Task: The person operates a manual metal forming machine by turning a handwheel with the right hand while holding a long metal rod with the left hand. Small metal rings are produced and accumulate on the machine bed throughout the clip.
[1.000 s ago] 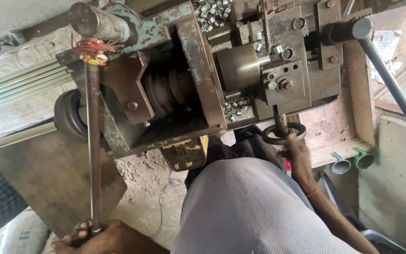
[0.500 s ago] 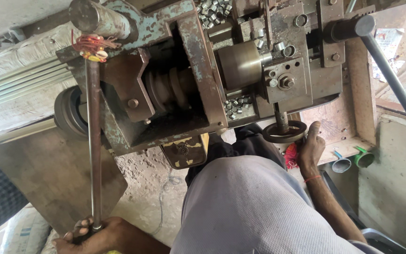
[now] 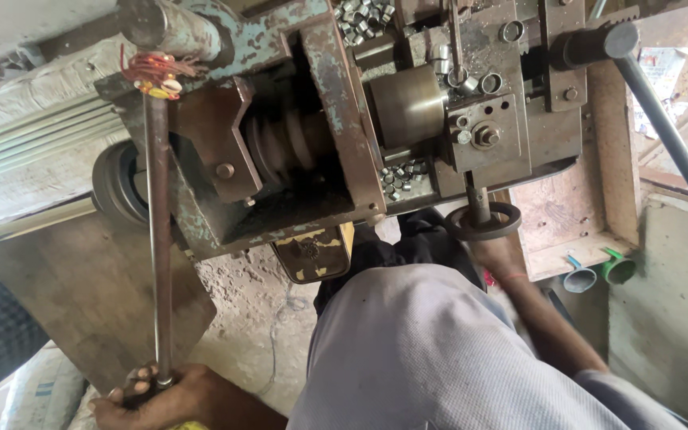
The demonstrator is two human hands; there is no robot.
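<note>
Steel rod point(image 3: 158, 239) gripped by left hand point(image 3: 157, 394), right hand point(image 3: 497, 251) seemingly at handwheel point(image 3: 484, 222)

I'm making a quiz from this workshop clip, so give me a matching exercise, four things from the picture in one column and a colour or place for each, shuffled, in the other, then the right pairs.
Things:
1. long metal rod
2. handwheel
3. small metal rings
4. plastic pipe fitting

Descriptions:
A. green, on the ledge at the right
B. piled on top of the machine
C. lower end gripped by the left hand
D. round and dark, under the machine's front, with the right hand at it

Pairs: 1-C, 2-D, 3-B, 4-A
</note>
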